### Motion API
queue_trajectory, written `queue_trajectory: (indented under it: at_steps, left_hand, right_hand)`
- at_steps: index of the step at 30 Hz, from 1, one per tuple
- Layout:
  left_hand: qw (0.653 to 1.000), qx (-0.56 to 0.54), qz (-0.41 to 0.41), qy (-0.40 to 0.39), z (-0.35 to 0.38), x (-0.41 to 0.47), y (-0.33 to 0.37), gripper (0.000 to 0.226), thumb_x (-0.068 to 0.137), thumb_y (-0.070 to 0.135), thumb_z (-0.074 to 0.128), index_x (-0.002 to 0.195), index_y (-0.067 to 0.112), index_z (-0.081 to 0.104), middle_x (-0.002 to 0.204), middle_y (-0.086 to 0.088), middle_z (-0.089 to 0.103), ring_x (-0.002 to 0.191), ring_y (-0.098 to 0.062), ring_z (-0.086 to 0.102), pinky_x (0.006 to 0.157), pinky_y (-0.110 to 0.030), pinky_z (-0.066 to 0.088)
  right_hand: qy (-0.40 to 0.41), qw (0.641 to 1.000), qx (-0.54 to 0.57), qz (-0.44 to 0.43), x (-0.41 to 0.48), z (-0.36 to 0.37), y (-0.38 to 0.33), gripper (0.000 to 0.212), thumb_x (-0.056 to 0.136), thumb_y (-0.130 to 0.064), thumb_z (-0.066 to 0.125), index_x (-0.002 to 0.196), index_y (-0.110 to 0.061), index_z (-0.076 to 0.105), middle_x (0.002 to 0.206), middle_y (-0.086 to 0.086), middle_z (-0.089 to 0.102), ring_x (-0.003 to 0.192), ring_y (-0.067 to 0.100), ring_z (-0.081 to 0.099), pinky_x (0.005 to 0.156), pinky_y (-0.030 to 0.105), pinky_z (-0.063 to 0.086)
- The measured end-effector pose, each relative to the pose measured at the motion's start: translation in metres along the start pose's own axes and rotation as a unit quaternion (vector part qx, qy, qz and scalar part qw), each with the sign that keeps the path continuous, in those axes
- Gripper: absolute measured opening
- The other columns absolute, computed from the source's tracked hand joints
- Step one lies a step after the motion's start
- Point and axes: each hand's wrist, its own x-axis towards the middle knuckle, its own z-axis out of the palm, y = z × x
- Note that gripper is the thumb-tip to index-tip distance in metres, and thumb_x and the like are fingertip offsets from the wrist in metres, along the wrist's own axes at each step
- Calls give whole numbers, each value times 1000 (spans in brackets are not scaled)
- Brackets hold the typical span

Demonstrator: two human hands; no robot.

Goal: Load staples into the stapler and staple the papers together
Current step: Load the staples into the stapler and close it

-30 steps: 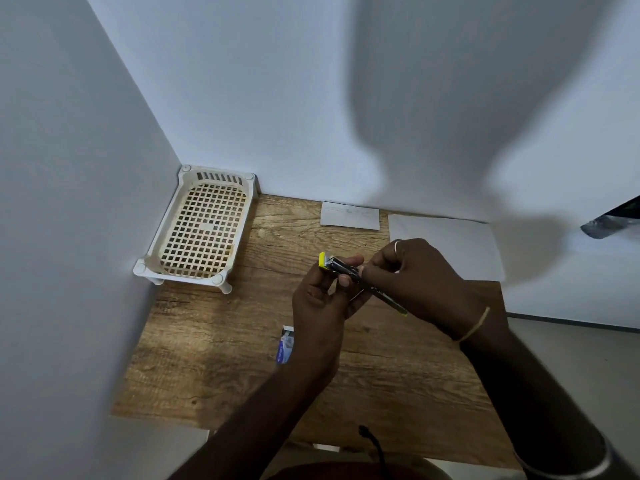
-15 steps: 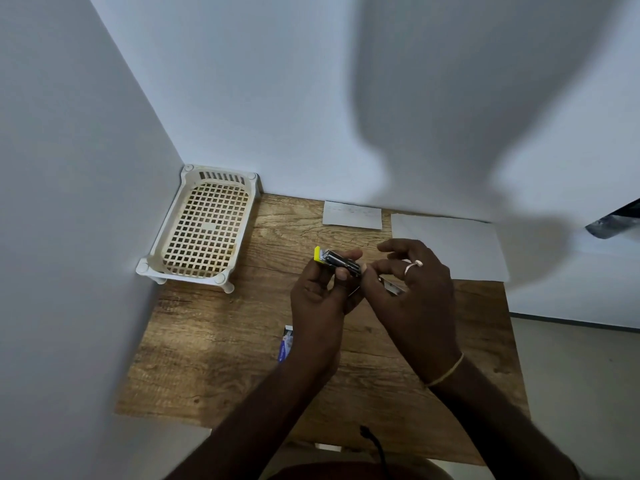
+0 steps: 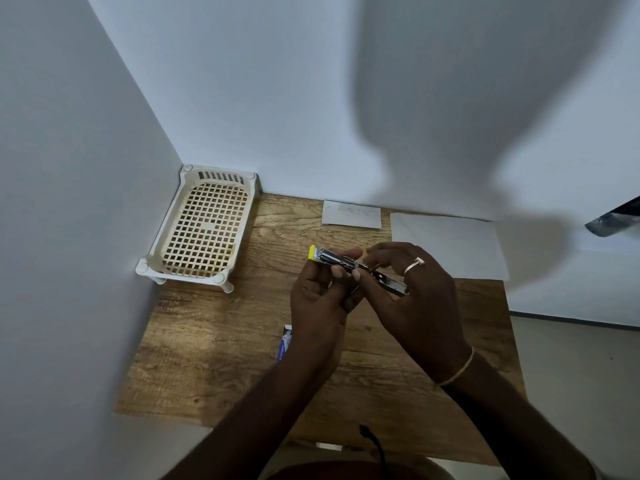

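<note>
A small metal stapler (image 3: 334, 259) with a yellow end is held above the wooden table (image 3: 221, 344), its metal staple channel (image 3: 393, 285) pulled out to the right. My left hand (image 3: 320, 303) grips the stapler body from below. My right hand (image 3: 412, 299), with a ring on one finger, pinches at the middle of the stapler where the channel comes out. Two white papers lie at the back: a small sheet (image 3: 351, 214) and a larger sheet (image 3: 450, 245). A blue and white staple box (image 3: 286, 342) lies on the table, partly hidden behind my left wrist.
A cream plastic basket (image 3: 204, 226) stands in the back left corner against the walls. White walls close the table on the left and back. A dark object (image 3: 613, 223) sticks in at the right edge. A black cable (image 3: 372, 441) hangs at the table's front edge.
My right hand has turned from covering the stapler's right part to pinching its middle with fingers spread. The metal channel shows more at the right. The left hand has kept its grip.
</note>
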Motion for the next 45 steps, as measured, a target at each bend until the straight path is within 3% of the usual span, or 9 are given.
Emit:
queue_trajectory:
  at_steps: [4, 6, 13, 23, 30, 36, 38, 41, 45]
  left_hand:
    - [1000, -6, 3, 3, 1, -1, 1, 18, 95, 11, 60, 110, 14, 71, 113, -12, 74, 105, -28, 72, 80, -35, 60]
    - [1000, -5, 2, 9, 0, 0, -1, 20, 98, 2, 57, 115, 8, 67, 115, -15, 73, 108, -31, 71, 82, -37, 60]
    - [1000, -14, -1, 6, -2, 1, -2, 21, 102, 5, 54, 107, 14, 73, 116, -16, 74, 110, -33, 71, 85, -39, 60]
    - [1000, -16, -16, -6, 0, 1, -1, 27, 91, 16, 62, 115, 3, 64, 115, -18, 72, 111, -35, 70, 89, -45, 61]
    - [999, -3, -29, -17, 0, -1, -2, 28, 90, 20, 62, 113, 5, 66, 111, -14, 74, 107, -30, 72, 85, -40, 61]
    - [999, 6, -31, -15, -1, 1, -3, 29, 91, 22, 62, 114, 5, 65, 110, -13, 74, 108, -33, 72, 83, -39, 62]
    - [999, 9, -32, -15, -2, 2, -4, 30, 91, 21, 62, 115, 4, 64, 111, -14, 74, 110, -34, 71, 84, -39, 61]
    - [999, 15, -35, -15, -3, 1, -5, 33, 90, 24, 63, 116, 4, 64, 112, -15, 74, 112, -36, 71, 87, -41, 61]
    - [999, 21, -37, -20, -3, -1, -5, 32, 91, 23, 62, 116, 4, 64, 114, -16, 74, 112, -35, 71, 86, -41, 61]
  right_hand:
    - [-57, 997, -43, 10, 6, -2, -1, 29, 90, -34, 71, 117, -25, 70, 114, -4, 68, 105, 15, 62, 83, 40, 54]
    - [-81, 995, -61, 12, 8, -3, -1, 29, 91, -35, 69, 120, -29, 72, 117, -5, 67, 107, 16, 61, 83, 41, 53]
    - [-83, 995, -49, 23, 14, -6, -4, 16, 89, -25, 72, 104, -26, 77, 108, -7, 69, 100, 15, 63, 79, 41, 54]
    - [-129, 989, 14, 73, 21, -12, 0, 6, 83, -28, 76, 88, -28, 74, 95, -16, 66, 90, 3, 60, 79, 30, 53]
    - [-179, 979, 31, 87, 30, -21, 8, 14, 79, -42, 78, 89, -36, 71, 96, -18, 67, 91, 1, 61, 77, 31, 53]
    - [-189, 980, 12, 69, 32, -23, 6, 16, 79, -41, 78, 93, -35, 73, 96, -17, 66, 90, 2, 62, 78, 37, 55]
    - [-191, 979, 3, 66, 32, -23, 3, 17, 78, -46, 74, 90, -34, 72, 96, -17, 66, 89, 3, 61, 78, 36, 55]
    - [-191, 979, 8, 71, 33, -24, -1, 39, 71, -66, 55, 85, -33, 71, 92, -17, 65, 86, 2, 60, 75, 31, 52]
    - [-191, 978, 28, 84, 34, -23, 2, 33, 69, -61, 59, 82, -33, 70, 91, -17, 65, 85, -1, 61, 75, 33, 54]
